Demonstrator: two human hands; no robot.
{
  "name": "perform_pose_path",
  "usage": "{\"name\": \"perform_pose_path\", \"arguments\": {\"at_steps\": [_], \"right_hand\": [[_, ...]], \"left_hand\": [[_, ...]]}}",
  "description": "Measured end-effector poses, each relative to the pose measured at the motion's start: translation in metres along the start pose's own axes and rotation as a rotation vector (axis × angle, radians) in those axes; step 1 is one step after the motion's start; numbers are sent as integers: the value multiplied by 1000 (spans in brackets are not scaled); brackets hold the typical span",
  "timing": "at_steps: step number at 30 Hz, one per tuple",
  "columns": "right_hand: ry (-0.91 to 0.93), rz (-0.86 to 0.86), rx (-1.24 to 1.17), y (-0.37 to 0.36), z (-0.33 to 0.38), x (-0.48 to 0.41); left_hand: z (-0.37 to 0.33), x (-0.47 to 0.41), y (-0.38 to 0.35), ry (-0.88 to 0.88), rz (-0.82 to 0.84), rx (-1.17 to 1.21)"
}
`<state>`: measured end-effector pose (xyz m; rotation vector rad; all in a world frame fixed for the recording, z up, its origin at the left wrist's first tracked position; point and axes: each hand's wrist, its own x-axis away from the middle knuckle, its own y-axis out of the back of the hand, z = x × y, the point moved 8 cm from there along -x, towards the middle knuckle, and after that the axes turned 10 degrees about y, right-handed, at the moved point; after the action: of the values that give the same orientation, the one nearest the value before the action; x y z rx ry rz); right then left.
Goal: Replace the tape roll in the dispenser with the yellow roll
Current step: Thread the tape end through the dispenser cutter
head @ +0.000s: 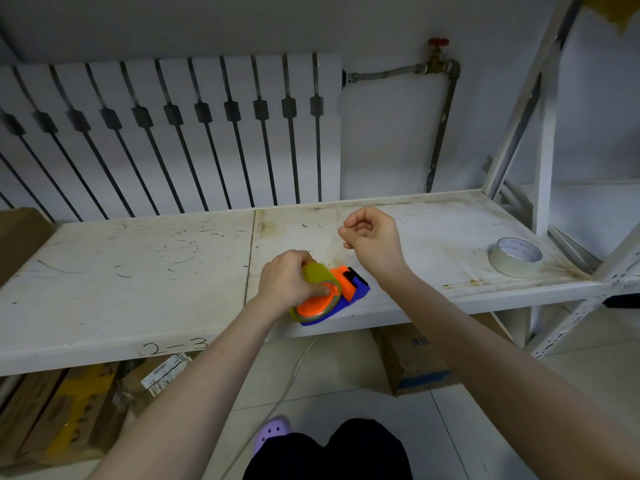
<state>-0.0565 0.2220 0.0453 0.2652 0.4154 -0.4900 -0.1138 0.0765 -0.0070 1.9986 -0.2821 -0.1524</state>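
Observation:
A blue and orange tape dispenser [349, 289] lies near the front edge of the white shelf [138, 271]. A yellow tape roll [317, 277] sits around its orange hub. My left hand [287, 280] grips the yellow roll from the left, thumb pressed on the hub. My right hand [372, 239] hovers above and behind the dispenser, fingers curled with thumb and forefinger pinched together; whether a tape end is between them I cannot tell. A whitish tape roll [515, 257] lies flat at the shelf's right end.
A radiator [173, 133] and a pipe with a red valve [438, 43] are on the wall behind. A rack upright [545, 150] rises at right. Cardboard boxes [415, 362] and a white cable [298, 368] lie on the tiled floor below the shelf.

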Motion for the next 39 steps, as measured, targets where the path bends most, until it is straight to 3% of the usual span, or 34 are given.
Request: {"name": "perform_pose_path", "arguments": {"at_steps": [6,11,17,22,29,39], "right_hand": [[1,-55,36,10,4,-1],[18,-38,11,9,11,-6],[33,-9,-34,0,16,-3],[120,64,-9,-10,32,-3],[113,93,82,-4,30,-2],[118,109,212,4,26,-1]], "left_hand": [[0,2,1,-90,50,-34],[18,17,5,-71,-86,178],[23,24,-15,-37,43,415],[25,18,-22,31,20,610],[10,24,-11,-90,-38,395],[-3,31,-14,-138,61,323]]}}
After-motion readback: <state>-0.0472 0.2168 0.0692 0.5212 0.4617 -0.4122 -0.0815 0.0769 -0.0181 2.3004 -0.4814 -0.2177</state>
